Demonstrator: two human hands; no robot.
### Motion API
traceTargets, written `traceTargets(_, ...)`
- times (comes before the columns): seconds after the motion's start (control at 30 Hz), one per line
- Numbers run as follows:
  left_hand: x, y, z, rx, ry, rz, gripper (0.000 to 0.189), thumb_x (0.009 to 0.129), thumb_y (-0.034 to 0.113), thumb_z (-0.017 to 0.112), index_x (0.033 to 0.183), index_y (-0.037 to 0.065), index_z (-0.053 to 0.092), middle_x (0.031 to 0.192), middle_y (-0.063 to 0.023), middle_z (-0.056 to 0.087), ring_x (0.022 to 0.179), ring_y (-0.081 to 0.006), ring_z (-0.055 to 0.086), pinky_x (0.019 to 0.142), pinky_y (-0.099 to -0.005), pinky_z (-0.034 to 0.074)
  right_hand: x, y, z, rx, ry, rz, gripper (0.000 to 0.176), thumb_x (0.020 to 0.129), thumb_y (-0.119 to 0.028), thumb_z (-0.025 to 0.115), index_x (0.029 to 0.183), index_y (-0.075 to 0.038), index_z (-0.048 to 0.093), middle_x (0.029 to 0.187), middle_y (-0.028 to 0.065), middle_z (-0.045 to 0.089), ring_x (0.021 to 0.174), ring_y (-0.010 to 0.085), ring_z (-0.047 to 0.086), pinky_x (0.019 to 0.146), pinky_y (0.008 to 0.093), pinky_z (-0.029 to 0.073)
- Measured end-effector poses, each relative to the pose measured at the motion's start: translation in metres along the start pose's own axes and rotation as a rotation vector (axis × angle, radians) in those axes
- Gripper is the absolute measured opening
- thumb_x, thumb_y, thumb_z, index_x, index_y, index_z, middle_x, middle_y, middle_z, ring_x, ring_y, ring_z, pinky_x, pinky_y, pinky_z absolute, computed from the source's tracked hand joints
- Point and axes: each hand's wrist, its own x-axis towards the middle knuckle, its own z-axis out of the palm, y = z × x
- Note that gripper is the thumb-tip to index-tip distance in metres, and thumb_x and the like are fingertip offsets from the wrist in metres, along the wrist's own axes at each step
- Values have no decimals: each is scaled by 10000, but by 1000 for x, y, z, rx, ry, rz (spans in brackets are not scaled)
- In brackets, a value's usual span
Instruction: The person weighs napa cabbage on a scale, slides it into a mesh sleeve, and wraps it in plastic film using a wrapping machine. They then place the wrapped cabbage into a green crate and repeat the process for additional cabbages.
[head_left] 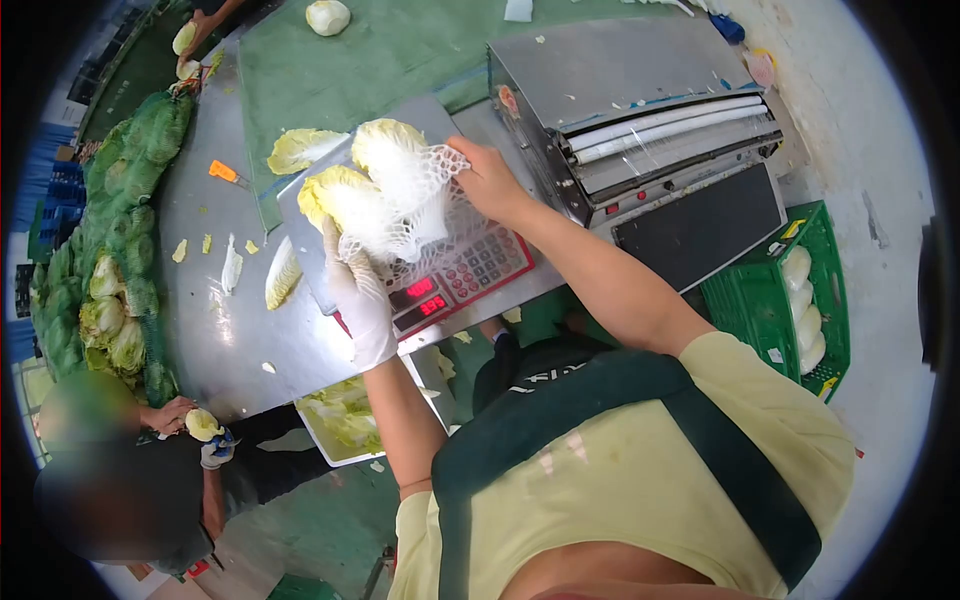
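Well, two hands hold two cabbages (netted).

Co-worker partly blurred; scale digits seemingly too small to read.

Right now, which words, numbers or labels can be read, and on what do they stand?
"395", seemingly, on the digital scale's lower display; decimal point unclear.
Upper display: too blurred.
Keypad: too small.
Dark clothing's white lettering: unreadable.
Green crate's label: too small.
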Motion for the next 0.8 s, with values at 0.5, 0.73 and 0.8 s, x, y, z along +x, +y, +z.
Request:
traceTargets(0.5,83,18,-26,-219,12,-237,234,913,154,630,1040,-43,623,942,-81,668,787,-114,623,669,-231,498,60,-55,6,541,-53,563,254,818,-167,686,965,35,639,840,86,671,722,183,638,657,311,499)
traceTargets(0.73,53,-4,-41,55,-52,-64,324,877,-27,559,1199,-52,535,1078,-126,618,969,-160,596,854,-268,471,16,-45,5,-251,56,128,357,755,-170,719,1047,-35,566,956,169,622,875,327,621,748,388,494)
traceTargets(0.8,50,-5,-35,260,-48,138,413,859,-37,532,1269,-49,483,1178,-177,557,1062,-226,563,928,-321,439,1,-42,13,-256,87,63,407,768,-186,711,1099,-37,528,1019,164,601,903,320,614,764,389,490)
